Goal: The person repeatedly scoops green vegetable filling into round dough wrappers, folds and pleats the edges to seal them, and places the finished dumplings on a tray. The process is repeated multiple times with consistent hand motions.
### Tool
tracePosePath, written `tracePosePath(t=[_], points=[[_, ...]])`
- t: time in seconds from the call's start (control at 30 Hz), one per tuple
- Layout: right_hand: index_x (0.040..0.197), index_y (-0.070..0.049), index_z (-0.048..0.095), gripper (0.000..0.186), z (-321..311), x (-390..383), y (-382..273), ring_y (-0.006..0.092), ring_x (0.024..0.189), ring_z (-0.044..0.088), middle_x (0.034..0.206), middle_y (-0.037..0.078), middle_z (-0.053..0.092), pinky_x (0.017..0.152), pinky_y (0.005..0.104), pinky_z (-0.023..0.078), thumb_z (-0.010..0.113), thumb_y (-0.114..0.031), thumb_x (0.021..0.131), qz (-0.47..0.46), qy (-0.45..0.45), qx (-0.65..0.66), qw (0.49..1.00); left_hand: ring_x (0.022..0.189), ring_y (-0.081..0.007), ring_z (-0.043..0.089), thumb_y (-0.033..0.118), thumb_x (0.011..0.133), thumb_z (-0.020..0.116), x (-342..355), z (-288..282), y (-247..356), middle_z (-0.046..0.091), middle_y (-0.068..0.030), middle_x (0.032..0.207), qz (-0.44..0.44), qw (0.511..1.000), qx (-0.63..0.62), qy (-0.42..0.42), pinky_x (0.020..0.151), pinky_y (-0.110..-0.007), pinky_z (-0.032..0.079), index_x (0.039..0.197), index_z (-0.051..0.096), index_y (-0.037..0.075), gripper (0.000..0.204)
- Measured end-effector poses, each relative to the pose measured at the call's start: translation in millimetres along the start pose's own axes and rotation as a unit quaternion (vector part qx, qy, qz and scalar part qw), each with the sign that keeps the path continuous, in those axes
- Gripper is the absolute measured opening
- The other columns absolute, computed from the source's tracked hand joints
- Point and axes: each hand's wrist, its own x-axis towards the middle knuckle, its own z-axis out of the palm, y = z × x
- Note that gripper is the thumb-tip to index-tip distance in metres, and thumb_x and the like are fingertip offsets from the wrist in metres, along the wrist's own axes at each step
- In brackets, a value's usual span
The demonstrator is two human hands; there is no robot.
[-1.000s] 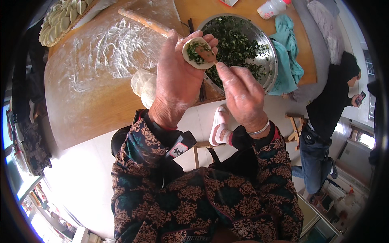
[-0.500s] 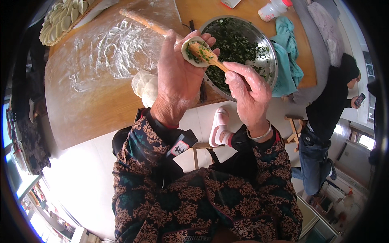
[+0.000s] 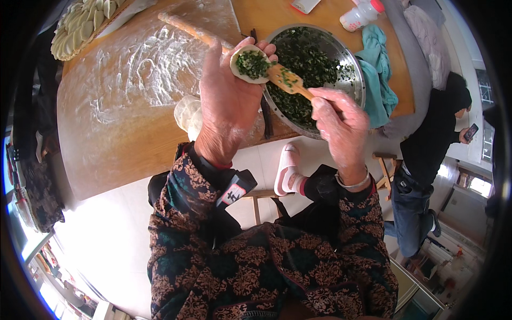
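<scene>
The dumpling wrapper was over a wooden table, left of a steel bowl of chopped greens and near a floury rolling pin. The left hand was unfolded, palm up, supporting the wrapper; the right hand was closed round a wooden spatula, its blade by the wrapper's right edge. Green filling covered the wrapper's middle.

The spatula is wood with a smooth face, the rolling pin wood with a matt, powdery coat. The bowl is glossy metal, the bracelet likewise. The dough wrapper looks smooth and matt, its chopped filling rough. The towel is soft cloth, the bottle plastic, the worktop smooth wood
</scene>
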Motion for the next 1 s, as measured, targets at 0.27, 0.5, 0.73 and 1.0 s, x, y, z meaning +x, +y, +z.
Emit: tracePosePath(t=[0.27,0.5,0.73,1.0], points=[[0.104,-0.003,0.068,0.024,-4,-1,5,0.0307,0.082,0.065,0.09,0.011,0.061,0.068,0.0392,0.055,0.07,-0.004,0.081,-0.294,0.008,-0.508,0.809,0.131,-0.0426,0.049,0.05,0.104,0.04,-1,0,7,0.048,-0.0323,0.139,-0.02,0.999,-0.004,-0.03,0.114,-0.052,0.041,0.136,0.041,-0.013,0.07],[0.098,-0.002,0.07,0.022,-4,2,-5,0.0272,0.095,0.063,0.1,0.01,0.065,0.079,0.0366,0.055,0.075,-0.002,0.077,-0.287,-0.065,-0.305,0.906,0.124,-0.0397,0.055,0.063,0.102,0.034,-9,3,2,0.051,-0.03,0.133,-0.095,0.991,0.02,-0.097,0.108,-0.049,0.047,0.14,0.036,-0.01,0.082],[0.093,-0.011,0.076,0.031,2,19,-3,0.03,0.115,0.058,0.117,0.008,0.065,0.094,0.0387,0.052,0.072,0.008,0.07,-0.464,-0.017,-0.292,0.836,0.113,-0.0359,0.064,0.069,0.099,0.033,-16,-2,-4,0.059,-0.0251,0.125,-0.204,0.966,0.04,-0.155,0.104,-0.043,0.052,0.141,0.037,-0.009,0.089],[0.087,-0.008,0.073,0.017,-7,24,-2,0.0283,0.12,0.056,0.112,0.005,0.068,0.097,0.0373,0.051,0.073,0.004,0.075,-0.418,-0.027,-0.188,0.888,0.121,-0.0321,0.061,0.027,0.097,0.067,-36,4,-8,0.057,-0.0197,0.131,-0.169,0.93,0.255,-0.202,0.108,-0.042,0.048,0.145,0.035,-0.009,0.069]])
